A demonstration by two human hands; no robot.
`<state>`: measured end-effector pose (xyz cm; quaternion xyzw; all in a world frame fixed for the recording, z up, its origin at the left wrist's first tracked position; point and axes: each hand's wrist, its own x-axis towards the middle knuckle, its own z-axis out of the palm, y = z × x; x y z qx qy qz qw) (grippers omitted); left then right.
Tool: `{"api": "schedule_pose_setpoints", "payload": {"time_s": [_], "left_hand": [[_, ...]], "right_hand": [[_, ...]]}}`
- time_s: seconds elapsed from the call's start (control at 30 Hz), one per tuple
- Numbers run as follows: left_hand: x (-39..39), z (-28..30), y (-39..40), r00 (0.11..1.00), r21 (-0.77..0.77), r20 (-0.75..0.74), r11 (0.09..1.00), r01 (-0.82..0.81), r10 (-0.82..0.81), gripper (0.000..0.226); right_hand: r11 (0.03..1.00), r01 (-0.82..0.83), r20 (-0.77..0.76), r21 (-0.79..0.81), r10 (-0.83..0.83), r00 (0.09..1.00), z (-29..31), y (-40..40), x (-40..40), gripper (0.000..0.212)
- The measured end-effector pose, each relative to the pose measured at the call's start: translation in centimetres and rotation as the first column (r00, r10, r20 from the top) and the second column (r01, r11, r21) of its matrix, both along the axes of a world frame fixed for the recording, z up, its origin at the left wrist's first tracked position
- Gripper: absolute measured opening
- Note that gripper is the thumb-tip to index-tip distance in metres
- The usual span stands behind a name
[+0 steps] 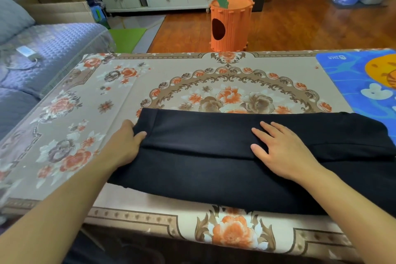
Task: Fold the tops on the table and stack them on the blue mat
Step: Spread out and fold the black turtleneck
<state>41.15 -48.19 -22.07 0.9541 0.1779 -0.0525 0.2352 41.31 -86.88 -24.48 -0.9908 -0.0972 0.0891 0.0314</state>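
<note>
Lying along the table's (120, 92) near edge, the black top (203, 156) is being pinched at its left end by the left hand (126, 143) while the right hand (278, 152) is pressing flat, fingers spread, on its middle.

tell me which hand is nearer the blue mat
Right. The right hand lies flat on the black top, nearer the blue mat; the left hand grips the top's far-side end.

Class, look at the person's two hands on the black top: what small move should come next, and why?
Probably the left hand, which pinches the left end of the black top, should carry that end over toward the right hand, which lies flat and pins the cloth. The top is so far only a long band, and its right end just overlaps the blue mat.
</note>
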Motion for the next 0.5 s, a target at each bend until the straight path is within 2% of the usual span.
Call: {"api": "schedule_pose_setpoints", "payload": {"time_s": [0.17,0.27,0.37,0.43,0.5], "left_hand": [[0.4,2.6,7.8,0.996,0.093,0.025,0.992,-0.085,0.083,0.029],[0.3,4.5,11.3,0.995,0.134,0.046,0.987,-0.092,0.086,0.026],[0.8,7.0,11.9,0.997,0.138,0.05,0.989,-0.059,0.053,0.027],[0.8,9.6,10.4,0.999,0.036,-0.026,0.998,-0.045,0.046,0.025],[0.5,12.7,7.6,0.99,-0.172,-0.142,0.985,-0.022,-0.003,0.013]], "right_hand": [[0.995,-0.104,-0.074,0.005,0.104,0.992,1.9,4.4,-0.4,0.073],[0.982,-0.186,-0.061,0.03,0.187,0.98,-0.1,8.0,-1.7,0.081],[0.984,-0.178,-0.055,0.027,0.179,0.982,-1.4,9.0,-2.1,0.079],[0.982,-0.185,-0.051,0.025,0.186,0.981,-1.4,8.6,-2.0,0.078],[0.982,-0.185,-0.052,0.029,0.187,0.981,-1.3,8.4,-2.0,0.078]]}}
